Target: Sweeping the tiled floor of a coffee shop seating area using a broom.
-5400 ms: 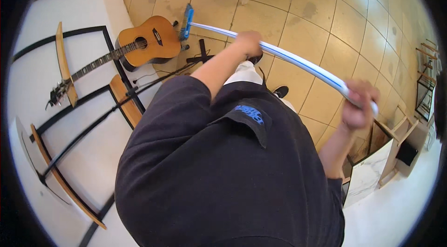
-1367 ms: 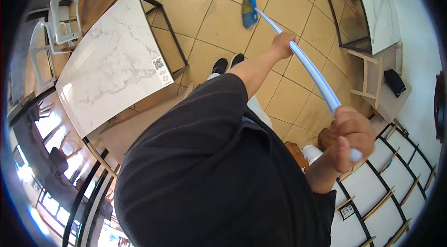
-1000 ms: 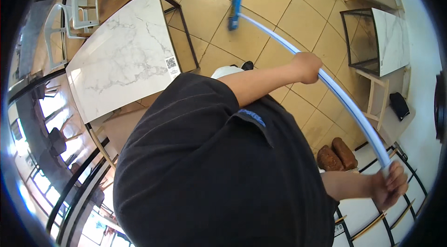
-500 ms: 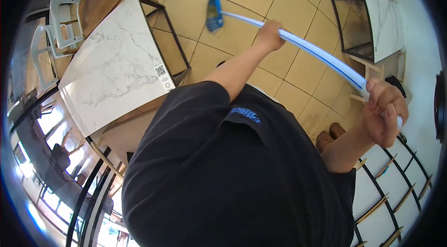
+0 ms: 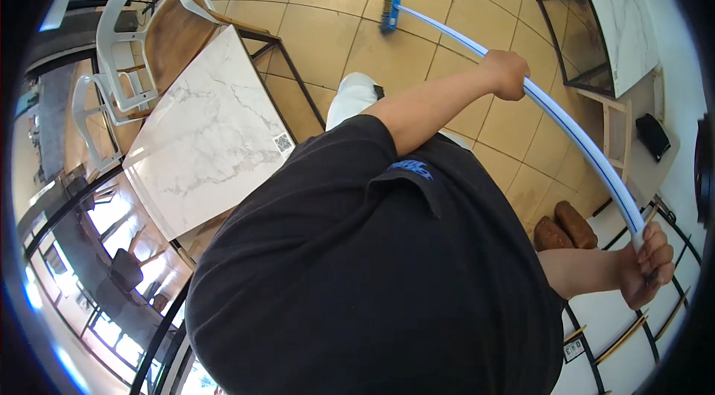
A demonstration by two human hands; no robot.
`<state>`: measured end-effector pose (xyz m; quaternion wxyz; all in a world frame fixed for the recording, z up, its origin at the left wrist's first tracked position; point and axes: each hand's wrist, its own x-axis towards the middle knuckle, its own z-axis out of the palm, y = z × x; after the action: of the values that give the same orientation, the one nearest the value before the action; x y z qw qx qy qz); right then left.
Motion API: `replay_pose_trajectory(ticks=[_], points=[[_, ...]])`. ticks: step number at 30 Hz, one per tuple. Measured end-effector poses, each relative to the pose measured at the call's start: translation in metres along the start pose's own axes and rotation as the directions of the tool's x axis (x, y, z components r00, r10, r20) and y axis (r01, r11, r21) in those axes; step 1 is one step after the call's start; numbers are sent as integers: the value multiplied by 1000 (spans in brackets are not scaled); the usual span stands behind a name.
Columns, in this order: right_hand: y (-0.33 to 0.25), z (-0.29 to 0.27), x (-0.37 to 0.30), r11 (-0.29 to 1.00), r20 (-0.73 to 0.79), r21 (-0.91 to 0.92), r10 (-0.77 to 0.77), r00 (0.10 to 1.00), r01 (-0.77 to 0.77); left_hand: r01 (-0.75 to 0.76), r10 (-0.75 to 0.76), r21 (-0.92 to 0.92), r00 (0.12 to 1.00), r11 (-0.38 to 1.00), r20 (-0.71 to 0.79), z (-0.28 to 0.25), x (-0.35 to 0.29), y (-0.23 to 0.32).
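I hold a long broom with a white and blue handle (image 5: 573, 134) in both hands. Its blue brush head (image 5: 390, 1) rests on the tan tile floor (image 5: 328, 30) ahead of me. My left hand (image 5: 508, 74) grips the handle about midway, arm stretched forward. My right hand (image 5: 646, 267) is closed round the handle's top end at the lower right. My black shirt fills the middle of the view, and one white trouser leg (image 5: 356, 94) shows below the brush.
A white marble table (image 5: 201, 141) on a black frame stands close on my left, with a white plastic chair (image 5: 123, 37) and a wooden chair (image 5: 175, 37) behind it. Another marble table (image 5: 625, 30) stands at the upper right. Brown shoes (image 5: 562, 227) lie by a white panelled wall.
The view has swung round from a wall with guitars to the tables. Over the last half second the brush head slid farther away and my right hand dropped lower.
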<state>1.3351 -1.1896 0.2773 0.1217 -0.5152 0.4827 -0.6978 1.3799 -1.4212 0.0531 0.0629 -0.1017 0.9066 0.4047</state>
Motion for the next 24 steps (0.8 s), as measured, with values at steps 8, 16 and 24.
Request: replay_pose_trajectory(ticks=[8, 16, 24], points=[[138, 70, 64, 983, -126, -136, 107, 986, -124, 222, -228, 127, 973, 967, 33, -123, -17, -160], [325, 310, 128, 855, -59, 303, 457, 887, -421, 417, -437, 182, 895, 891, 88, -197, -102, -434], [293, 303, 184, 794, -177, 241, 601, 779, -558, 291, -301, 85, 880, 953, 367, -198, -56, -404]])
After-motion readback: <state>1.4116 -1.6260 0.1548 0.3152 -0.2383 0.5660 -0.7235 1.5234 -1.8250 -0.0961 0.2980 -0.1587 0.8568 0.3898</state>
